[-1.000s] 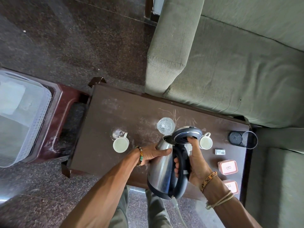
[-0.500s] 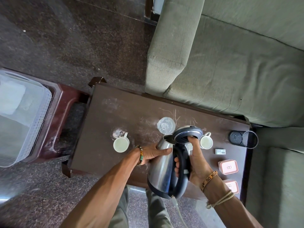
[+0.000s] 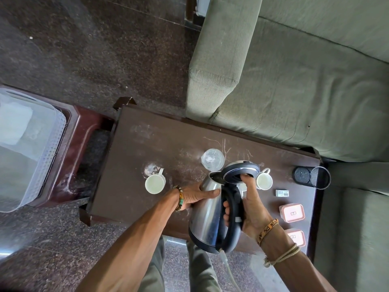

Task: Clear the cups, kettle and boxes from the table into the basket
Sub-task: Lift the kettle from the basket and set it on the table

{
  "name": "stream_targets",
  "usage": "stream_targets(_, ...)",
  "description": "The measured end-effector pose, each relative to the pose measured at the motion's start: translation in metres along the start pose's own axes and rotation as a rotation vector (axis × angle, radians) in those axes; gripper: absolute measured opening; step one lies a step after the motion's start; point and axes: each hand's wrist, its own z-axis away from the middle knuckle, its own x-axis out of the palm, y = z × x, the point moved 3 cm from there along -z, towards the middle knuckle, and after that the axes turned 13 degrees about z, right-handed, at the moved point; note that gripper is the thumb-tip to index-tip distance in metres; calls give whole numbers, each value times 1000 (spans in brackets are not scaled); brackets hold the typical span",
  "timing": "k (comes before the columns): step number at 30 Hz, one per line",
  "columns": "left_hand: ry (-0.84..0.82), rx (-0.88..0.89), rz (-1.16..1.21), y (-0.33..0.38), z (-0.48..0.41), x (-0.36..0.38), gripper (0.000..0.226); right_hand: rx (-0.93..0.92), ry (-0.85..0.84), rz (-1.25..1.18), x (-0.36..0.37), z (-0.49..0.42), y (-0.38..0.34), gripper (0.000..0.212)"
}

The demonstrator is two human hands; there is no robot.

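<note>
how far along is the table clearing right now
Nothing looks packed yet: the clear basket at left shows no table items. In hand: both hands, left and right, hold the steel kettle. Left on the table: two white cups, a glass, two pink-lidded boxes.

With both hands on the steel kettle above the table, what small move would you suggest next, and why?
Probably carry the stainless steel kettle with the black handle leftward toward the translucent plastic basket. The right hand grips the handle, the left hand steadies the body, and the basket sits beyond the dark brown table's left end. Its white cord trails down, so go gently.
</note>
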Motion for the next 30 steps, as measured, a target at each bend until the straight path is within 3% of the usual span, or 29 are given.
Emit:
stream_targets(9, 23, 196, -45, 0, 5, 1, 91, -111, 16, 106, -3, 8, 18, 98)
stream_targets(13, 99, 250, -74, -2, 8, -2, 107, -184, 31, 172, -5, 17, 22, 98)
stream_targets(16, 90, 266, -125, 1, 17, 4, 84, -200, 35, 187, -5, 25, 24, 95)
stream_targets(20, 105, 305, -155, 4, 24, 9, 87, -219, 35, 181, -4, 33, 28, 97)
stream_targets(26, 61, 326, -185, 9, 34, 23, 71, -249, 38, 182, -8, 41, 35, 93)
stream_targets(30, 96, 357, -206, 11, 34, 25, 78, -292, 31, 210, -12, 48, 38, 96)
